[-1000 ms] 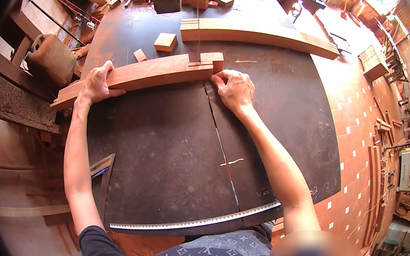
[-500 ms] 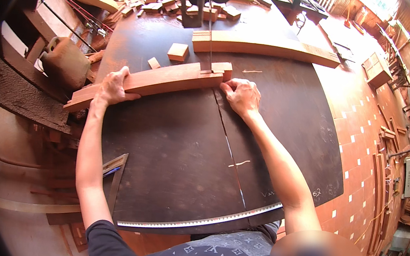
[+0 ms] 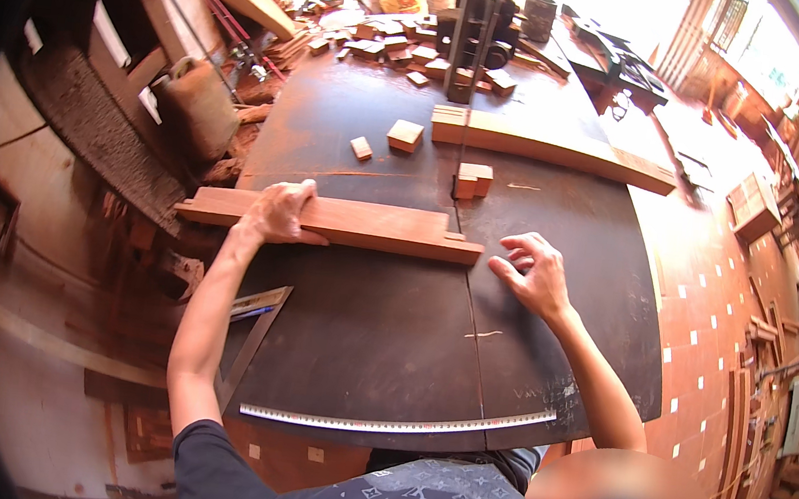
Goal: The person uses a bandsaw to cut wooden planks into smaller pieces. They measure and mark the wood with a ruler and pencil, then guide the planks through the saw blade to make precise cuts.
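A reddish wooden beam (image 3: 373, 223) with a stepped notch at its right end lies across the dark saw table (image 3: 360, 343). My left hand (image 3: 279, 212) grips it, thumb on the near side and fingers over the top. Just right of the beam's end, my right hand (image 3: 535, 275) hovers open with loosely curled, parted fingers, apart from the wood. Beyond the beam runs the thin upright band saw blade (image 3: 464, 149). A small notched offcut (image 3: 474, 181) sits right beside that blade.
A longer curved beam (image 3: 556, 150) lies behind the blade. Two small blocks, one a cube (image 3: 405, 135), rest left of it. Several offcuts (image 3: 367, 48) are heaped at the far edge. A steel ruler strip (image 3: 390, 428) borders the near edge, and a set square (image 3: 253, 341) lies left.
The beam has come toward me and away from the blade, leaving the notched offcut beside it. My right hand has left the beam's end and opened; my left still grips the beam.
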Motion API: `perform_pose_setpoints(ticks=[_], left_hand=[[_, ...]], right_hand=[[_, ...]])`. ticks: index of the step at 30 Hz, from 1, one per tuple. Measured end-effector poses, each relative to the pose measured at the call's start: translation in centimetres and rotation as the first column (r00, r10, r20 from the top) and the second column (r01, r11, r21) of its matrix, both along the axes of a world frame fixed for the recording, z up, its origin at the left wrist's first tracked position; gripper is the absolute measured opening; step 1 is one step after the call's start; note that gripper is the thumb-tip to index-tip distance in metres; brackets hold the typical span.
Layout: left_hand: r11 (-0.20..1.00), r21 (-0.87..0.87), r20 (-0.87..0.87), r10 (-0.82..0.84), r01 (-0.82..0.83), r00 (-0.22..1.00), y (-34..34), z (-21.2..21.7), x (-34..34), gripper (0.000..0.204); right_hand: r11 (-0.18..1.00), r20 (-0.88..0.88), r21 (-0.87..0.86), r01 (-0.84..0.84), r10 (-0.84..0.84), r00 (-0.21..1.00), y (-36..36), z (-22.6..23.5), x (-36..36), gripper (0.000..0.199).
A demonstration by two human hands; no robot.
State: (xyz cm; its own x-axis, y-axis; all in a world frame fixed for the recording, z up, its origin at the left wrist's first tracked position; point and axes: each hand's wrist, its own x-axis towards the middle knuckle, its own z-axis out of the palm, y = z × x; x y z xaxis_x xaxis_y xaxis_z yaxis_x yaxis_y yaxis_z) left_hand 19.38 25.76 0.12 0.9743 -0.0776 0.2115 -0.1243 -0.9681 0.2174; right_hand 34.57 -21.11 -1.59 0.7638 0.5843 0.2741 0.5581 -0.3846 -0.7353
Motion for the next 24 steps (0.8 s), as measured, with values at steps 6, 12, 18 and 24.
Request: perform_pose_setpoints(ticks=[6,12,18,24], left_hand=[[0.998,0.000,0.012,-0.065,0.065,0.998,-6.9,0.2,0.4,0.081],[0.995,-0.022,-0.035,-0.102,0.102,0.994,-13.8,0.5,0.4,0.078],[0.975,-0.098,0.252,-0.168,0.198,0.953,-17.3,3.2,-1.2,0.069],[0.911,-0.357,0.310,-0.096,0.209,0.946,-19.5,7.6,-6.7,0.051]], right_hand=[[0.933,0.446,-0.348,0.091,0.079,0.892,-0.1,3.3,-3.4,0.096],[0.843,0.331,-0.523,0.125,0.065,0.941,-1.3,3.0,-4.1,0.087],[0.892,0.219,-0.450,0.035,0.072,0.973,-8.3,4.3,-2.3,0.072],[0.820,-0.064,-0.572,0.005,-0.050,0.997,-19.9,8.3,0.3,0.068]])
